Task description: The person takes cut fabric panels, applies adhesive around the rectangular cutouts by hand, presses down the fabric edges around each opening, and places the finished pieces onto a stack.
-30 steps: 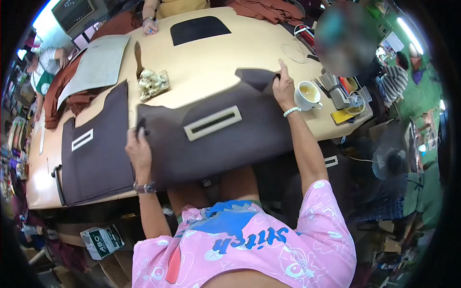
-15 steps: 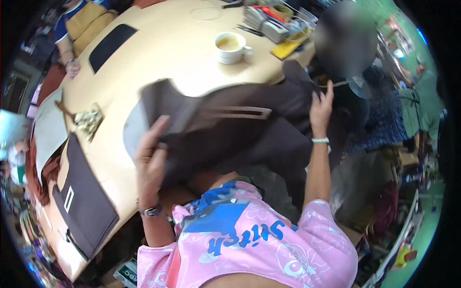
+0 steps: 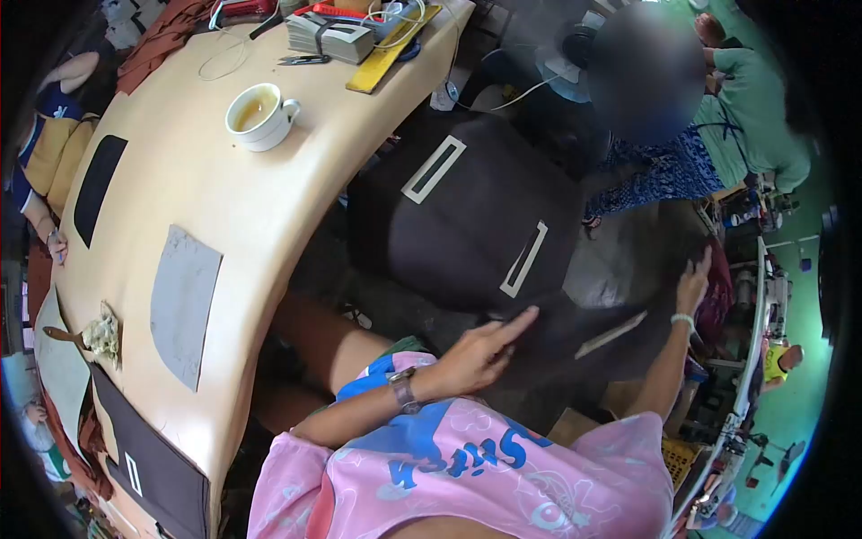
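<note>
The left hand [image 3: 474, 352] is half curled, index out, at the near end of a blurred dark panel [image 3: 624, 355] — whether it grips, I cannot tell — while the right hand [image 3: 691, 286] closes on the far end. Other dark pieces [image 3: 480, 220] with two pale frames lie just beyond, hiding what's beneath; past them stand the table [image 3: 269, 198] and cup [image 3: 262, 119]. Held off the table, the panel slopes between the hands, its pale frame [image 3: 612, 334] seen nearly edge-on.
</note>
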The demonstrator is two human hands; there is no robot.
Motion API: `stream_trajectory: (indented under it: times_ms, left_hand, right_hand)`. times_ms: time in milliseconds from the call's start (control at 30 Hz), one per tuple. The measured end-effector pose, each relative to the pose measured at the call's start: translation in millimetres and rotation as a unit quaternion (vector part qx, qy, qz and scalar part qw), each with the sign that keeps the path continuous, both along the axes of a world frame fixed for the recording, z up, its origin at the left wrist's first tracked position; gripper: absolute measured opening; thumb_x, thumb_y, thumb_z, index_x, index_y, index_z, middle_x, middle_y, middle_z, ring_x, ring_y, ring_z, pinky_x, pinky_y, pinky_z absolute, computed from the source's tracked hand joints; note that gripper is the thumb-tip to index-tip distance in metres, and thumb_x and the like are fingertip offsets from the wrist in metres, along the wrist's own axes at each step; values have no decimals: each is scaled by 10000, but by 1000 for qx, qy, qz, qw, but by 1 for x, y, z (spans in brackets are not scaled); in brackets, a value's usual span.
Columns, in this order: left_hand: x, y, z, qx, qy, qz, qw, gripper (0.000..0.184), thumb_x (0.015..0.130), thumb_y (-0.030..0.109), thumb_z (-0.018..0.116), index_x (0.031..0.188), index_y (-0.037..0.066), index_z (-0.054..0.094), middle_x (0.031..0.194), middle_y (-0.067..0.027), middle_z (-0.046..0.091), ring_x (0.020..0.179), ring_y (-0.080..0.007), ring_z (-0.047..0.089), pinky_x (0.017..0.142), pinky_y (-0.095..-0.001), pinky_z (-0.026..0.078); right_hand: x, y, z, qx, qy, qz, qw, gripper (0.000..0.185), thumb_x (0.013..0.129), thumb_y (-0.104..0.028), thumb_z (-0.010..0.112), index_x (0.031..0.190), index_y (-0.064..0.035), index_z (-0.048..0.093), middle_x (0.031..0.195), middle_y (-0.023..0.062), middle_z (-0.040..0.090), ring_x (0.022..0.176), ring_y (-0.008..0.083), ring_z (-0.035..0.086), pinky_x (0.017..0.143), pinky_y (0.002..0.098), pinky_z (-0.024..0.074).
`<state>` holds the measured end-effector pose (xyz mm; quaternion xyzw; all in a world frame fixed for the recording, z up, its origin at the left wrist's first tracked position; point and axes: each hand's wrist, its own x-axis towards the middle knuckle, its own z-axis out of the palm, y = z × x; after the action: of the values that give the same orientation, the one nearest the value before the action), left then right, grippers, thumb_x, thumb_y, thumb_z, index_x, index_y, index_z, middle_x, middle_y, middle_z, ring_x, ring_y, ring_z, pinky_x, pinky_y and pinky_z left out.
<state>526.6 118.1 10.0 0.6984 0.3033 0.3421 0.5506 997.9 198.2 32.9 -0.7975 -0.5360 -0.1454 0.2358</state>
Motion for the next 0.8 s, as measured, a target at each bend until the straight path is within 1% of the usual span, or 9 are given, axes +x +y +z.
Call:
stream_trajectory:
  times_ms: [67,167,233,333,367,467,567,700,800]
  left_hand:
    - [-16,-1,-16,21,76,80,994,677,805,-4,545,1422,91,285,760,-193,480,687,-326,502,666,-400,423]
    - [-41,-3,-42,34,142,215,966,709,800,-4,548,1433,91,245,763,-212,477,656,-368,500,618,-448,412]
    - [-56,-8,-63,35,212,258,942,754,797,6,551,1447,84,177,754,-226,497,637,-379,514,587,-476,417]
    - [-62,-15,-80,55,305,307,900,762,801,30,555,1446,55,152,630,-214,508,550,-365,522,500,-477,417]
    - [-63,-18,-81,58,321,316,891,758,802,33,556,1442,38,150,622,-211,514,537,-361,519,495,-475,418]
    - [-63,-12,-85,89,314,363,873,739,806,29,553,1422,-31,149,610,-202,542,507,-349,517,481,-466,418]
    - [-62,-3,-88,-15,296,380,876,783,810,20,562,1445,31,104,942,-329,567,762,-463,562,648,-492,458]
    - [-66,21,-101,-42,291,392,872,794,799,-8,552,1448,39,95,1174,-325,475,883,-434,567,722,-438,472]
    - [-68,28,-105,-51,286,409,865,818,778,-4,559,1449,44,94,901,-270,565,712,-370,594,668,-434,483]
  right_hand:
    - [17,45,-40,-127,-12,-72,989,584,751,32,531,1319,13,396,1230,227,530,1065,357,558,881,426,443]
    - [-33,109,-106,0,57,11,998,252,764,-159,629,945,14,595,1011,180,620,950,327,581,844,390,442]
    - [-64,159,-146,9,181,185,966,195,761,-90,604,904,39,576,939,185,624,876,356,579,786,426,441]
    - [-154,205,-146,4,79,230,970,208,819,-152,551,908,28,603,882,192,648,820,367,614,752,424,456]
    - [-177,218,-155,70,187,267,943,260,837,-176,542,1020,4,579,882,215,645,846,369,622,737,432,463]
    - [-233,249,-133,23,154,230,961,675,820,-136,574,1399,-73,231,884,216,643,833,403,607,717,452,478]
    - [-250,279,-149,-5,104,205,973,786,787,-128,619,1420,-37,163,900,201,646,829,401,607,726,449,484]
    - [-257,301,-175,-114,53,141,982,848,782,-127,641,1433,-34,105,898,172,655,862,363,622,873,466,416]
    - [-264,301,-181,-125,71,107,984,880,777,-176,670,1432,-37,100,1141,199,564,1087,361,524,977,496,323]
